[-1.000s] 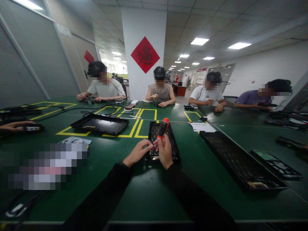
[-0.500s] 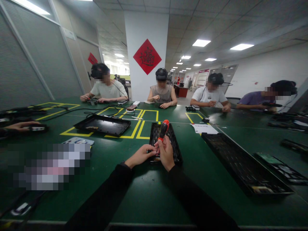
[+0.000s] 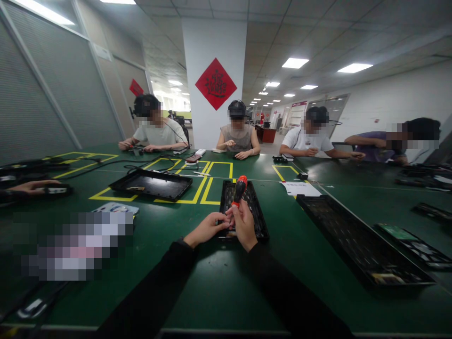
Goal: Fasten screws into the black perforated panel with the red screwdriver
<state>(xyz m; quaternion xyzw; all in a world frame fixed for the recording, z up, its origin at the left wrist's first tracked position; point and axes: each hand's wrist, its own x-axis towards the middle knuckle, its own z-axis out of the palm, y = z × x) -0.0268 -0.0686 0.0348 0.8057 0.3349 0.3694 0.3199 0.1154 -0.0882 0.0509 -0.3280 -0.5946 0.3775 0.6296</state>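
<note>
A screwdriver (image 3: 241,188) with a black and red handle is gripped in my right hand (image 3: 245,226), its handle tilted up and away from me. My left hand (image 3: 208,229) is closed beside it, fingertips pressed together next to the right hand's fingers. What those fingertips hold, if anything, is too small to make out. Both hands are over a black rectangular plastic shell (image 3: 259,216), which lies open side up on the green table (image 3: 226,278). The screwdriver's tip is hidden by my fingers.
A black tray-like shell (image 3: 162,186) lies ahead to the left. At the right are a longer black shell (image 3: 339,230), a paper sheet (image 3: 304,189) and a green circuit board (image 3: 397,233). A co-worker's hand (image 3: 33,187) rests at the left edge; several people sit opposite.
My hands and the screwdriver have hardly moved. At the far right, the person in purple has shifted and stretched an arm toward the left.
</note>
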